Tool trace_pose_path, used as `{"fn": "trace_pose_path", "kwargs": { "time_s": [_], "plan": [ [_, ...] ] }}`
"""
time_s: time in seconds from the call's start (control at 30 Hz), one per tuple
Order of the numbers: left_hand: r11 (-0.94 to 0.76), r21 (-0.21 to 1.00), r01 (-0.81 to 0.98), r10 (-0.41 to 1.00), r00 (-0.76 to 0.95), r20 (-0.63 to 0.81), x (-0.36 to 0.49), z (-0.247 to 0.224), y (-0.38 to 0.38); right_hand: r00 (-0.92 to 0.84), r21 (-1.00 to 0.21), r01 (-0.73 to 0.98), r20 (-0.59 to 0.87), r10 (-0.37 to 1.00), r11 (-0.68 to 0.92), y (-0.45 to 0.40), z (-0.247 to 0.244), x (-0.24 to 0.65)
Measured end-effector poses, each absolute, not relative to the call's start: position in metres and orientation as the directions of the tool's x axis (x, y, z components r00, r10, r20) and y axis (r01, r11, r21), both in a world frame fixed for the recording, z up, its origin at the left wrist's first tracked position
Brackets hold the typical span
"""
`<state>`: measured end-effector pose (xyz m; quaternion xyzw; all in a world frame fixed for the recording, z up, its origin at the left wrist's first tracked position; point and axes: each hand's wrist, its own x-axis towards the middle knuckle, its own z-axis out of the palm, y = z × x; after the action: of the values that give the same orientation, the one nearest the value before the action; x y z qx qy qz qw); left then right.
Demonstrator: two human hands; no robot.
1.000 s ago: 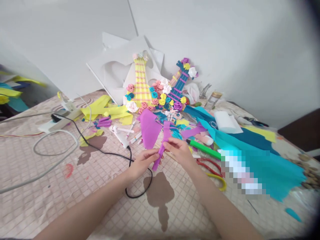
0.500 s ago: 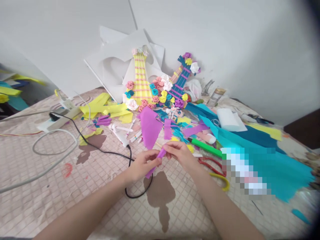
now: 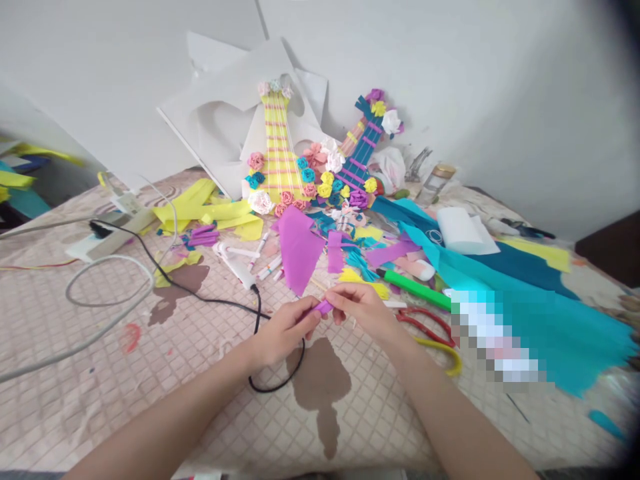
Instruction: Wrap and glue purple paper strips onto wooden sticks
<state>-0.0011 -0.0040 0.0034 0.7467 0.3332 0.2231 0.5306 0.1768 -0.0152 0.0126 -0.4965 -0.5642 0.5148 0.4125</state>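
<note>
Between my two hands, a small strip of purple paper (image 3: 324,307) is pinched over the middle of the table. My left hand (image 3: 289,328) closes its fingers on the strip's left part, hiding most of it. At the strip's other end, my right hand (image 3: 357,308) grips with thumb and fingertips. A thin stick (image 3: 318,284) shows just beyond my right fingers. Behind my hands lies a large purple paper piece (image 3: 299,248), with a smaller purple piece (image 3: 335,252) to its right.
A white glue gun (image 3: 239,267) with a black cable lies left of my hands. Red-handled scissors (image 3: 425,323), a green marker (image 3: 417,290) and teal paper (image 3: 540,327) are at right. Behind stand a yellow guitar shape (image 3: 281,150) and a blue one (image 3: 361,157) with paper flowers.
The purple strip's lower tail, seen below my left hand before, no longer shows. My left fingers have curled further around it. The view has shifted slightly.
</note>
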Motion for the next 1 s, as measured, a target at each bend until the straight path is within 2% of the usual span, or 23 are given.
{"fn": "trace_pose_path", "kwargs": {
  "time_s": [0.1,0.2,0.37,0.4,0.47,0.53,0.6,0.73,1.0],
  "plan": [
    [-0.185,0.95,0.25,0.755,0.655,-0.026,0.001,0.002,-0.003,-0.099,-0.978,0.207,-0.022,0.995,-0.001,-0.012,0.009,0.181],
    [-0.181,0.96,0.215,0.76,0.65,-0.002,0.001,0.001,-0.001,0.039,-0.95,0.31,0.048,0.998,0.033,-0.01,0.012,0.191],
    [-0.146,0.964,0.221,0.81,0.586,-0.011,-0.001,-0.002,0.002,0.23,-0.846,0.533,0.143,0.963,-0.002,-0.032,0.018,0.231],
    [-0.137,0.965,0.224,0.824,0.567,-0.015,-0.002,-0.003,0.003,0.232,-0.804,0.594,0.144,0.962,-0.023,-0.042,0.015,0.243],
    [-0.121,0.971,0.207,0.837,0.546,-0.012,-0.002,-0.004,0.004,0.17,-0.584,0.808,0.106,0.98,-0.077,-0.063,0.005,0.269],
    [-0.099,0.979,0.18,0.84,0.542,-0.015,-0.001,-0.003,0.004,0.103,-0.398,0.916,0.101,0.99,-0.054,-0.083,-0.009,0.294],
    [-0.073,0.984,0.16,0.842,0.539,-0.025,0.0,-0.002,0.003,0.051,-0.328,0.945,0.093,0.994,-0.018,-0.096,-0.023,0.314],
    [-0.065,0.986,0.154,0.842,0.539,-0.029,0.001,0.001,0.002,0.043,-0.302,0.953,0.112,0.993,-0.007,-0.1,-0.035,0.33],
    [-0.108,0.986,0.131,0.876,0.482,0.032,-0.003,-0.008,0.007,-0.034,-0.341,0.938,0.079,0.996,0.059,-0.096,-0.024,0.323]
  ]
}}
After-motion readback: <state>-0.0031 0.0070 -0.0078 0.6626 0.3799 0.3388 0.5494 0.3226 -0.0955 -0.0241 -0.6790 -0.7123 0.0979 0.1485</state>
